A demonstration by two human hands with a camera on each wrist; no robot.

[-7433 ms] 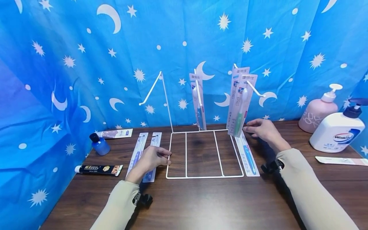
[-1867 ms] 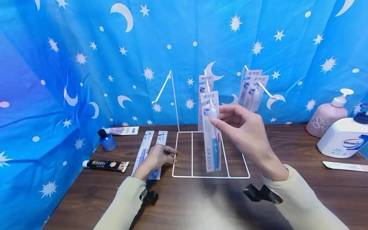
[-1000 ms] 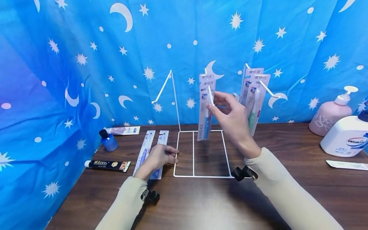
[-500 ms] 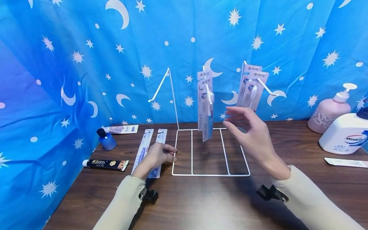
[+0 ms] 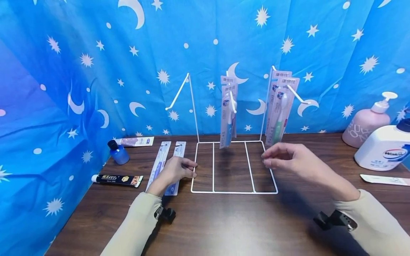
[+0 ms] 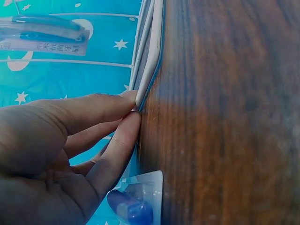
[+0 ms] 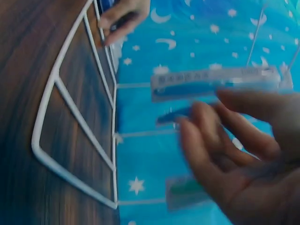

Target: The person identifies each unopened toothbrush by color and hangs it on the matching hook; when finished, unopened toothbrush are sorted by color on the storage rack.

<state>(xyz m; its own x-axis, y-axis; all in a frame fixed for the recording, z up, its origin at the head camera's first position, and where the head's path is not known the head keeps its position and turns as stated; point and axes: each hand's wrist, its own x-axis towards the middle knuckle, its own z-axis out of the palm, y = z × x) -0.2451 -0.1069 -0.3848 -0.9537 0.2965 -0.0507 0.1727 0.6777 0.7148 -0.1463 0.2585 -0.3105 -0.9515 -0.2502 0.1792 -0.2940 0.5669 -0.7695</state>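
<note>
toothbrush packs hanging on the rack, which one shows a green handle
The front pack on the right hook alone shows green; on the middle hook, the nearer pack shows blue. The rear packs are partly hidden.

I get a bright head view, glare pooling lower centre on the dark-brown wood-grain tabletop (image 5: 237, 224); my right-wrist feed blurs the bare right hand (image 7: 253, 180).

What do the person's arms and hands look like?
The left sleeve and right sleeve are long, plain and cream. A blocky black device sits at the left cuff, another at the right. The left hand and right hand are ungloved.
</note>
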